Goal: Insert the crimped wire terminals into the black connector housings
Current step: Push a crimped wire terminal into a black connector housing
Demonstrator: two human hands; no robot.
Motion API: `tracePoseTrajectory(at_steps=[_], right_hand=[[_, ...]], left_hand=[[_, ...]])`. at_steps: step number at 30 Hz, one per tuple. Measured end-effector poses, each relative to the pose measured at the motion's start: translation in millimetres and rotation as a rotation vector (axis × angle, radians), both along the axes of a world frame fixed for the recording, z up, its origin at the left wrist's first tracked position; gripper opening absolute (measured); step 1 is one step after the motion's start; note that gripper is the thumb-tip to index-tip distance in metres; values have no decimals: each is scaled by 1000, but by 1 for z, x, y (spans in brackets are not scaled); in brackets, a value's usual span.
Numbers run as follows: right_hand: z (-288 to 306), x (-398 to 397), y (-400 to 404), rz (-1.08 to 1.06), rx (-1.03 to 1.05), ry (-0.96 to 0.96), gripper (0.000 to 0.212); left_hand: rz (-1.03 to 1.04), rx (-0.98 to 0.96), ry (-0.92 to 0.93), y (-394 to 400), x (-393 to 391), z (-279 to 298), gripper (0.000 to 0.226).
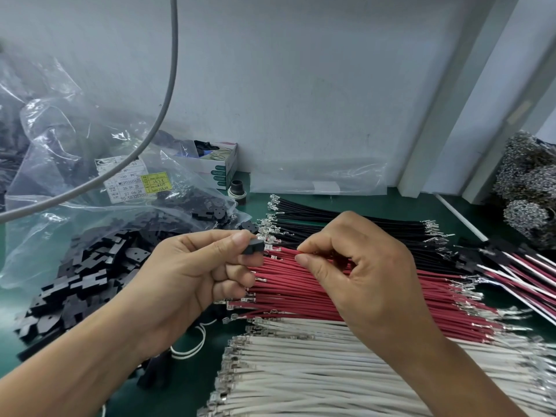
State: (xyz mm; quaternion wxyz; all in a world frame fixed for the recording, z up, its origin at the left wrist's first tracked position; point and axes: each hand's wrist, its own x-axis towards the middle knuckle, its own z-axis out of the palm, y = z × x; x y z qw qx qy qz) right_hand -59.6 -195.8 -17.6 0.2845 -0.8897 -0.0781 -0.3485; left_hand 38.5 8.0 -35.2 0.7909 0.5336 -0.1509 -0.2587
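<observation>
- Left hand (192, 266) has a black connector housing (255, 247) pinched between thumb and fingertips, held up above the bench with its open end facing the other hand.
- Right hand (355, 260) is pinching a single red wire (287, 250) between thumb and index finger, just back from its crimped terminal (268, 247). The metal tip sits right at the housing's mouth, touching or near enough.
- So I'd call this the insertion step for a red wire, terminal lined up but probably not seated yet.
- Next move, my guess: push the wire straight in toward the left hand while keeping the terminal the right way up. Grip is close to the tip, which should stop the wire buckling.
- Supplies: red wire bundle (346, 293) lies directly under both hands, black wires (346, 224) beyond the right hand, white wires (316, 371) nearer the body. The bag of loose housings (90, 266) is out past the left hand.
- Hard to tell: which cavity the terminal is aimed at, and whether any other wire is already in that housing, since the fingers cover most of it.
- Also can't see how far the terminal has gone in. It's tiny and blends with the terminals behind it.
- Finished-looking assemblies (511, 266) sit far right, partly cut off by the frame edge.
</observation>
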Motion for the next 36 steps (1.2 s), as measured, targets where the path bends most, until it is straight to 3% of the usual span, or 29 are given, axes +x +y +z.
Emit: tracePoseTrajectory(at_steps=[9,18,23,29,36], right_hand=[[-1,1,-1,16,-12,-33,3],[-2,1,0,-37,-312,-232,14],[-6,1,12,-54,-299,-210,13],[-5,1,4,-54,-181,-19,13],[-2,-1,10,37,-120,42,13]], left_hand=[[-30,-8,17,0,-1,0,43],[-31,18,11,1,-1,0,43],[-11,18,18,-3,-8,1,33],[132,285,-506,-5,-18,7,28],[127,252,-459,-4,-21,5,23]])
